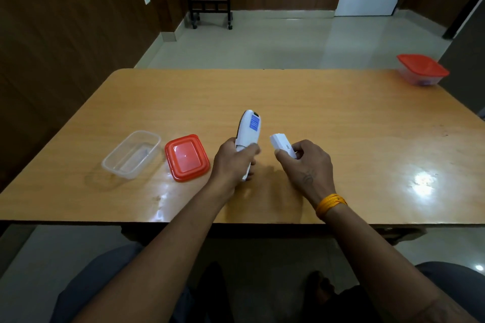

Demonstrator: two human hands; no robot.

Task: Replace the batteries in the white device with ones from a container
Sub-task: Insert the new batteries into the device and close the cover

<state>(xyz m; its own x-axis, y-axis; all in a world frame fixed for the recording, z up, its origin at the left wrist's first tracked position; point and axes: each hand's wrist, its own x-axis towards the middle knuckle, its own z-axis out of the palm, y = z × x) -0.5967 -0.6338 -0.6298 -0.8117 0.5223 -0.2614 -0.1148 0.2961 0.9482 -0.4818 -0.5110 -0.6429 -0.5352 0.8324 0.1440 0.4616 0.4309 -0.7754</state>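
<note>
White device (248, 136) upright in left hand (231, 162)

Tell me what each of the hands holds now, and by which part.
The left hand grips the white device around its lower half. The right hand holds a small white cover piece by its near end, between thumb and fingers.

Both forearms reach forward over the table edge, bare to the elbow. The left hand (233, 158) is curled in a fist-like grip around the device (249, 136), thumb across the front. The right hand (305, 162), a yellow band (330, 204) at the wrist, pinches the cover (280, 143) between thumb and fingertips
</note>
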